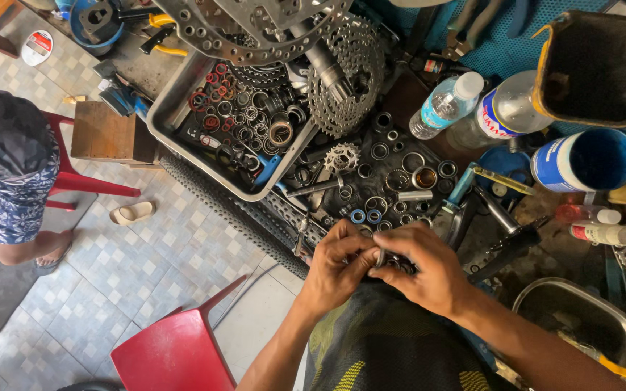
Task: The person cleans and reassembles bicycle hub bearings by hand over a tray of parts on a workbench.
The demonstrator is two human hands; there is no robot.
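Small dark metal part (385, 258) mostly hidden between fingers (400, 242) of both hands; kind unclear. Steel bowl (581, 304), right of fingers, cut by frame edge.

A cluttered workbench (400, 94) carries a metal tray (175, 108), loose bearings (393, 181), a cassette (345, 72) and bottles (447, 105).

A small dull metal part (380, 257) is held between bare fingers of left hand (335, 264) and right hand (429, 271). Matt grey steel is seen on the tray (172, 108), filled with greasy metal rings (244, 116). Cassette sprockets (345, 72) are toothed, worn metal. Clear glossy plastic is shown by the bottle (447, 105). The tyre (219, 206) is rough knobbly rubber. The chair (175, 351) is smooth red plastic. Wood block (106, 134) looks matt.
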